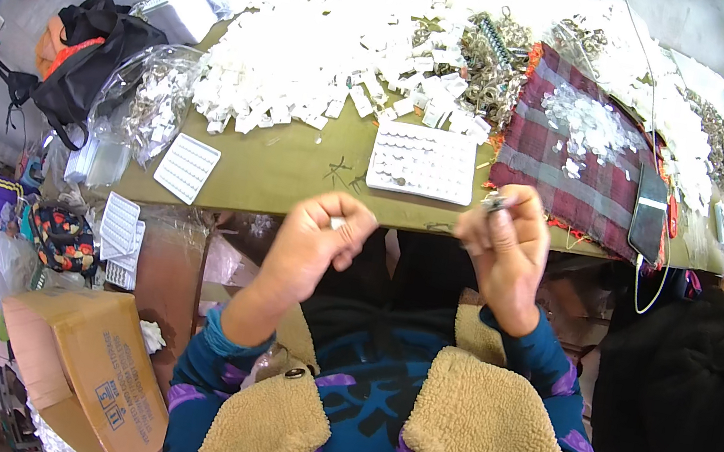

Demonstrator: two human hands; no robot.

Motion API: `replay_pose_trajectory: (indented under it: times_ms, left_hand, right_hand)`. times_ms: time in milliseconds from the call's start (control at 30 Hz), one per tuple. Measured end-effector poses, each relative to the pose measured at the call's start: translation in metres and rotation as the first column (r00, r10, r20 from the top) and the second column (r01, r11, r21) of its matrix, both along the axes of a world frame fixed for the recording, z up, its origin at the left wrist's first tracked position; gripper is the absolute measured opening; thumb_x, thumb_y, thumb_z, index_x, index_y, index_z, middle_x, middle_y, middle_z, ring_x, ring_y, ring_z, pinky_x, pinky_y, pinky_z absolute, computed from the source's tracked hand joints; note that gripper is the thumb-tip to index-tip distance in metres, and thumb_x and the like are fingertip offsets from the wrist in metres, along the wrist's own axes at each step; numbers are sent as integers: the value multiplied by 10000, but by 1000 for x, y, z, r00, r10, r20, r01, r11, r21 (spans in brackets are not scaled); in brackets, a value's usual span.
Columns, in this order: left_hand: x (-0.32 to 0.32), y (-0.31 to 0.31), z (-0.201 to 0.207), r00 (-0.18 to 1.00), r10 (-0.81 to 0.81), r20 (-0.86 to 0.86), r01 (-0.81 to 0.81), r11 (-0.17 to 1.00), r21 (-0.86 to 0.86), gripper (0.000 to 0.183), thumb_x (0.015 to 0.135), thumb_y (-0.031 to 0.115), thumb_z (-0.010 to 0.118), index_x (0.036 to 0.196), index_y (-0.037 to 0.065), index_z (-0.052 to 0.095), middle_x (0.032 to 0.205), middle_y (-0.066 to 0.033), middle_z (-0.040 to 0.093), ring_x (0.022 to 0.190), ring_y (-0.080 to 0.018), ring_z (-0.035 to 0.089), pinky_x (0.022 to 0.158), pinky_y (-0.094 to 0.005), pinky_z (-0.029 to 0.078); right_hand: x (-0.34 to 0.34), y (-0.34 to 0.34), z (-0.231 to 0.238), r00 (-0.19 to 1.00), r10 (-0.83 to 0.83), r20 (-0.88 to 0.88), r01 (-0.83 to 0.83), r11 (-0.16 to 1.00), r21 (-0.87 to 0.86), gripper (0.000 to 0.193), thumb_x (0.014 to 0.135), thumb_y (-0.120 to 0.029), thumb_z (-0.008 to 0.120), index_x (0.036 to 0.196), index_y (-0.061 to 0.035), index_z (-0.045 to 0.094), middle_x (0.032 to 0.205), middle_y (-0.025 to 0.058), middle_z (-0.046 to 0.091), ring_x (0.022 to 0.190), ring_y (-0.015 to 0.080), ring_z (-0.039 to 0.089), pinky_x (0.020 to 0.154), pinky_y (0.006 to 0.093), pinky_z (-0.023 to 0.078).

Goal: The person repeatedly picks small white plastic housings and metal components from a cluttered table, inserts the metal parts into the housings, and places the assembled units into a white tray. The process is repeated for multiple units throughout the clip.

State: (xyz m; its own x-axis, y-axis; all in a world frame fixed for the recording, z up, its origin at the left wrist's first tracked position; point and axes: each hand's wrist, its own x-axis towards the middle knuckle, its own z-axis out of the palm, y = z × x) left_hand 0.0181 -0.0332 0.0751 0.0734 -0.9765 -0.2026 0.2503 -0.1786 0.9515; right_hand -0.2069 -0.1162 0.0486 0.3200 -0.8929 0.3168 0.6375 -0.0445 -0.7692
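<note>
My left hand [317, 238] is raised over the near edge of the table, its fingers pinched on a small white piece [337, 222] that mostly hides between them. Between the thumb and fingers of my right hand [511, 251] is a small dark metallic piece [495, 203], too small to make out its kind. Just beyond both hands lies a white slotted tray [422, 183] with rows of small pieces in it. A large heap of white plastic pieces [301, 72] spreads behind the tray, with a pile of metal parts [490, 89] at its right.
Right of the tray, a checked cloth [527, 158] carries clear plastic pieces [589, 125]; a phone [648, 215] with a cable lies on its edge. Leftward are another white tray [187, 168], a black bag [96, 67] and a cardboard box [102, 374]. Another person [688, 396] sits at right.
</note>
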Motion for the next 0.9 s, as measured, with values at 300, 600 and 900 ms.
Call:
replay_pose_trajectory:
  times_ms: [300,600,900]
  left_hand:
    - [51,-147,8,-68,412,909,84,910,-406,209,925,103,612,1084,-27,652,978,-174,641,843,-348,654,728,-423,521]
    - [63,-182,-23,-129,252,959,87,966,-242,163,878,71,646,1020,-3,619,1030,-188,624,872,-391,642,785,-461,517]
    - [68,-190,32,275,209,939,-85,978,-193,232,852,78,720,1032,-21,612,916,-175,680,720,-268,658,696,-367,526]
  right_hand:
    - [-28,-43,-29,846,-431,-315,388,901,-193,84,966,2,581,1039,-7,540,742,-32,531,626,20,423,556,185,334]
    - [-34,-42,-29,688,-539,-485,269,811,-519,104,891,44,642,969,2,588,743,58,594,571,115,536,559,237,431]
    - [-37,-41,-31,700,-529,-480,280,821,-498,122,879,33,675,976,15,603,797,76,617,608,130,581,584,245,462]
